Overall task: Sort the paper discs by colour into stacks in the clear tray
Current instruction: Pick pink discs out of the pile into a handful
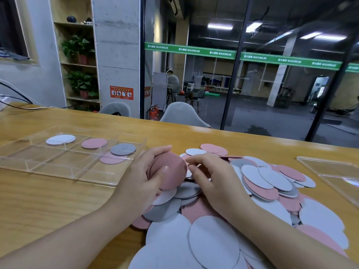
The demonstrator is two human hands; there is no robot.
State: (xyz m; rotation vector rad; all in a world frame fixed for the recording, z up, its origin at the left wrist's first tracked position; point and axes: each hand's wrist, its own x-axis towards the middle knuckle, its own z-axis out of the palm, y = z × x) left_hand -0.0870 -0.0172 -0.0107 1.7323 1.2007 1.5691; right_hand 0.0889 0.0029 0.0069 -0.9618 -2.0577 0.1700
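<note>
Left hand [144, 171] gripping pink discs [168, 169] above loose pile [233, 220], right hand [211, 177] pinching at their edge, clear tray [58, 171] left of pile holding white, pink, grey discs

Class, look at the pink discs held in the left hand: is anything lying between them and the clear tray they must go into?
Nothing visible does. The left hand grips pink discs just right of the clear tray; only bare table lies between.
</note>
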